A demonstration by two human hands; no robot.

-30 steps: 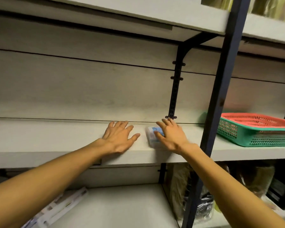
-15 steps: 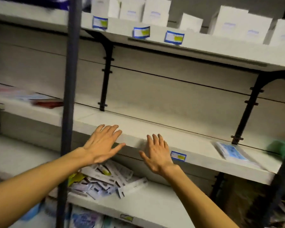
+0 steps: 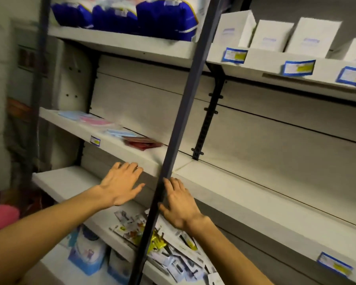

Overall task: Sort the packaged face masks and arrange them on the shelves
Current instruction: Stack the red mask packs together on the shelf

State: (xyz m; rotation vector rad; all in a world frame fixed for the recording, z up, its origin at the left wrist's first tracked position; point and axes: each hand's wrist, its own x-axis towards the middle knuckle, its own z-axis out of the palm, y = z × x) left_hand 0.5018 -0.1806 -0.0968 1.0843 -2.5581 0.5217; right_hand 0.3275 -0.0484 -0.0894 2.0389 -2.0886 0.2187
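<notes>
Since the frame half a second earlier, the view had swung left and both hands had travelled left along the middle shelf [image 3: 245, 194], so the dark upright post [image 3: 181, 124] stood between them instead of left of both. The left hand [image 3: 121, 186] was spread flat, fingers straight and apart, holding nothing, in front of the front edge of the middle shelf just left of the post. The right hand [image 3: 180, 204] was likewise flat and empty, its fingertips beside the post at that same edge. Below the hands, a loose heap of packaged face masks [image 3: 173, 249] lay on the lower shelf [image 3: 70, 182], spreading both sides of the post toward its front edge. On the left part of the middle shelf lay flat mask packs [image 3: 95, 120] in blue and pink, and a dark red pack [image 3: 142, 141] sat nearer the post. Blue bags [image 3: 132, 15] stood on the top shelf [image 3: 132, 44] left of the post, white boxes [image 3: 275, 33] right of it. Blue-bordered labels [image 3: 298, 67] were stuck along the front edge there.
</notes>
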